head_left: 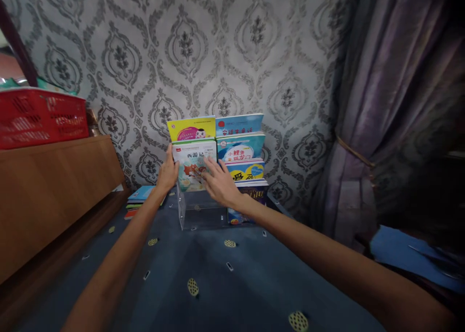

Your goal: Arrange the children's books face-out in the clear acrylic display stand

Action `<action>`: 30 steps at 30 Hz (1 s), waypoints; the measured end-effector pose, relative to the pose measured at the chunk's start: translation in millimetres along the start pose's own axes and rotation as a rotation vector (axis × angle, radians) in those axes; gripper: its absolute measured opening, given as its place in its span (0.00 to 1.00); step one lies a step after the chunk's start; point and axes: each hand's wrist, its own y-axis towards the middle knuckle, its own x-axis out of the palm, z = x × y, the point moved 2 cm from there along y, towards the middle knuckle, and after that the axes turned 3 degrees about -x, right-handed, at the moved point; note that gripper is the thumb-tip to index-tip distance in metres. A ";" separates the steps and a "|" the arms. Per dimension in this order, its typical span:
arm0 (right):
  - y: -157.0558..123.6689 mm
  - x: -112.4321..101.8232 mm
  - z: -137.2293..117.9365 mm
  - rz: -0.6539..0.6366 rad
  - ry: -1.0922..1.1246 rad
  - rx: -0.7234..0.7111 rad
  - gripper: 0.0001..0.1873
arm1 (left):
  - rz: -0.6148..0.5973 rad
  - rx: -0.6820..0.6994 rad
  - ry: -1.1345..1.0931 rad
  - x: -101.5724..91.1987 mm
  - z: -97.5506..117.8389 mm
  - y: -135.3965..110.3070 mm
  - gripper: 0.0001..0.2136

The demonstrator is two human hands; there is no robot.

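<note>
A clear acrylic tiered book rack (189, 215) stands on a dark blue patterned surface (218, 283) against the wallpapered wall. It holds several children's books in two columns. My left hand (167, 171) grips the left edge of a white-covered picture book (193, 163) in the left column's second tier. My right hand (220, 182) lies on that book's front, fingers stretched flat. Behind it stands a yellow book (191, 127). The right column holds blue and yellow books (241, 148).
A small stack of books (140, 199) lies flat on the surface left of the rack. A wooden cabinet (51, 191) with a red plastic basket (41, 116) on top stands at the left. A purple curtain (392, 104) hangs at the right, with a blue object (410, 254) below it.
</note>
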 end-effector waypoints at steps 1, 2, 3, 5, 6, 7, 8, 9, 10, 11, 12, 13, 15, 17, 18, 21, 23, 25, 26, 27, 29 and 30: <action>-6.7 1.1 -4.7 -0.005 0.023 -0.003 0.18 | 0.012 -0.008 -0.006 1.1 -1.4 -0.4 0.35; -13.7 2.2 -9.6 -0.010 0.047 -0.006 0.17 | 0.024 -0.014 -0.015 2.5 -3.1 -0.6 0.35; -20.9 3.4 -14.7 -0.015 0.070 -0.006 0.16 | 0.035 -0.017 -0.028 4.2 -5.1 -0.6 0.36; -36.2 6.4 -25.0 -0.023 0.109 -0.007 0.15 | 0.043 -0.021 -0.057 8.1 -9.6 -0.3 0.36; -43.9 8.3 -29.8 -0.025 0.125 -0.008 0.14 | 0.041 -0.025 -0.069 10.0 -11.6 -0.1 0.35; -51.3 10.4 -34.1 -0.029 0.136 -0.008 0.14 | 0.035 -0.033 -0.075 11.7 -13.4 0.0 0.34; -58.3 12.7 -37.5 -0.033 0.146 -0.009 0.13 | 0.027 -0.044 -0.078 13.1 -14.7 0.0 0.33; -64.4 15.1 -39.8 -0.038 0.156 -0.007 0.12 | 0.021 -0.057 -0.080 14.0 -15.3 0.0 0.32; -69.6 17.4 -40.9 -0.044 0.167 -0.001 0.12 | 0.021 -0.066 -0.086 14.2 -15.2 0.1 0.32; -73.9 19.5 -40.9 -0.049 0.179 0.007 0.12 | 0.034 -0.068 -0.095 13.6 -14.2 0.3 0.31; -77.1 21.2 -39.9 -0.051 0.192 0.019 0.12 | 0.060 -0.058 -0.106 12.1 -12.4 0.8 0.30; -79.6 22.4 -38.3 -0.049 0.205 0.034 0.12 | 0.095 -0.037 -0.117 9.8 -9.9 1.6 0.29; -83.3 23.8 -34.7 -0.037 0.232 0.064 0.13 | 0.167 0.013 -0.115 4.0 -3.8 4.1 0.27; -86.6 24.5 -32.6 -0.023 0.260 0.089 0.13 | 0.190 0.039 -0.075 -1.2 1.8 7.9 0.23; -88.4 24.9 -32.5 -0.019 0.273 0.097 0.13 | 0.184 0.041 -0.050 -3.2 3.8 10.1 0.21; -93.2 26.4 -33.7 -0.018 0.307 0.116 0.13 | 0.144 0.050 -0.008 -6.5 6.5 17.1 0.18; -93.8 27.1 -33.1 -0.008 0.329 0.126 0.13 | 0.126 0.073 -0.016 -7.0 6.1 21.5 0.17; -90.8 27.0 -29.0 0.011 0.359 0.143 0.14 | 0.121 0.091 -0.027 -7.1 4.7 25.5 0.16; -87.8 26.7 -25.6 0.023 0.381 0.155 0.14 | 0.123 0.092 -0.029 -7.2 4.0 27.3 0.15; -84.0 26.3 -21.4 0.035 0.408 0.170 0.15 | 0.123 0.090 -0.029 -7.3 3.4 29.0 0.15; -74.5 25.2 -11.6 0.059 0.472 0.205 0.18 | 0.124 0.079 -0.030 -7.6 2.7 31.9 0.13; -69.3 24.6 -6.4 0.071 0.506 0.224 0.19 | 0.126 0.074 -0.034 -7.8 2.5 33.1 0.13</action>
